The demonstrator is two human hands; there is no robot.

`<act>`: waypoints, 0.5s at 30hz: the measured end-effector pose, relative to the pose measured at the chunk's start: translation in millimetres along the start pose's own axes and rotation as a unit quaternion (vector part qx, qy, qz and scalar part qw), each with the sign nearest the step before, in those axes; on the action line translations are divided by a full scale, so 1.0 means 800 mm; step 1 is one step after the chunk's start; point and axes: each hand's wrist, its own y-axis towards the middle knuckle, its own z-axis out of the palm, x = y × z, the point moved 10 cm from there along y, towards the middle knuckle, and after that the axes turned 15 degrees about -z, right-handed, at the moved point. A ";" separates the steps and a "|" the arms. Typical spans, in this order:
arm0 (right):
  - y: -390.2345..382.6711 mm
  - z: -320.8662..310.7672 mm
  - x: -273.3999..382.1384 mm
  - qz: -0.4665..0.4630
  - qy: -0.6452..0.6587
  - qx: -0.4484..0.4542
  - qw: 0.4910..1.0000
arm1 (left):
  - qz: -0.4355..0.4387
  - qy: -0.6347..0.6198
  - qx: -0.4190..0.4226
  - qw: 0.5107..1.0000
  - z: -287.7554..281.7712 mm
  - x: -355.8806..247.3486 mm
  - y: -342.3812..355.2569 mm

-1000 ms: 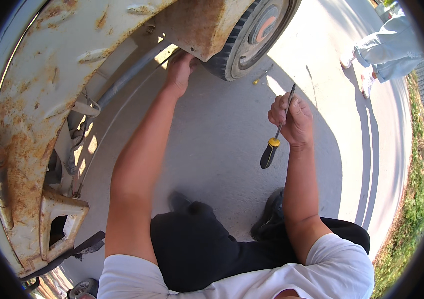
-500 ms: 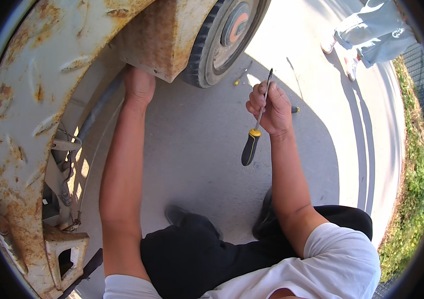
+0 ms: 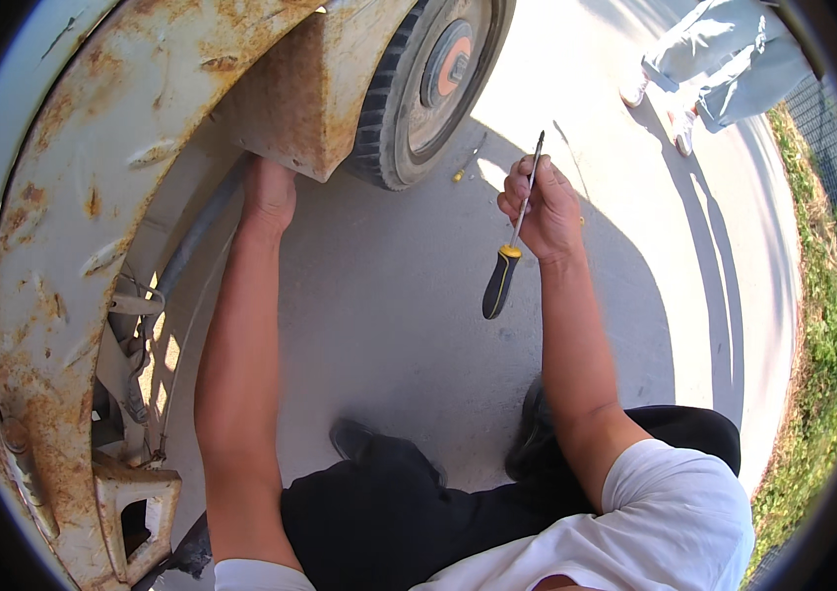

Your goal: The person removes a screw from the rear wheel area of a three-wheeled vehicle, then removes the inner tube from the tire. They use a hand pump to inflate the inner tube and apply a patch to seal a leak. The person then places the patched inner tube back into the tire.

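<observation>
My right hand [image 3: 548, 212] is closed round the metal shaft of a screwdriver [image 3: 500, 283]. Its black-and-yellow handle hangs down below my fingers, and the dark tip points up and away. My left hand [image 3: 269, 195] reaches up beneath the lower edge of a rusty, cream-painted metal box [image 3: 286, 103] on a vehicle. That box hides the fingers, so whether they grip anything does not show. A grey hose [image 3: 192, 236] runs down beside my left wrist.
A black tyre [image 3: 379, 128] with an orange hub stands just past the box. Rusty bodywork [image 3: 54, 266] curves along the left. On the pavement lies a small yellow-handled tool [image 3: 459, 175]. A person in light trousers [image 3: 724, 59] stands at far right, near grass [image 3: 817, 394].
My view has shifted slightly, so the vehicle sits a little lower and the tyre farther left. The screwdriver stays in my right hand; my left hand remains under the box.
</observation>
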 end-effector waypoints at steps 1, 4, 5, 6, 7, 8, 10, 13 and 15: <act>0.004 -0.001 0.001 -0.005 -0.004 -0.004 1.000 | 0.018 -0.004 0.025 1.000 0.001 -0.008 0.004; 0.012 0.003 0.003 -0.009 -0.003 -0.011 1.000 | -0.023 -0.049 0.089 0.995 -0.010 -0.006 0.011; 0.016 0.003 0.007 -0.011 0.000 -0.006 1.000 | -0.001 0.044 0.078 0.996 -0.010 -0.004 0.016; 0.018 0.011 0.004 -0.006 0.011 0.004 1.000 | 0.026 0.140 0.056 0.988 -0.023 0.001 0.019; 0.018 0.010 0.006 -0.016 0.002 -0.001 1.000 | 0.017 0.152 0.034 0.988 -0.035 0.013 0.021; 0.019 0.010 0.012 -0.024 -0.007 -0.004 1.000 | 0.009 0.163 0.018 0.986 -0.042 0.025 0.026; 0.013 0.003 0.017 -0.032 -0.017 -0.004 0.999 | -0.058 0.052 -0.005 0.997 -0.034 0.058 0.028; 0.008 -0.001 0.027 -0.046 -0.012 0.011 0.999 | -0.084 0.016 -0.008 0.996 -0.011 0.062 0.014; 0.004 0.001 0.022 -0.038 -0.008 0.005 0.999 | -0.085 0.033 -0.005 0.996 -0.014 0.053 0.011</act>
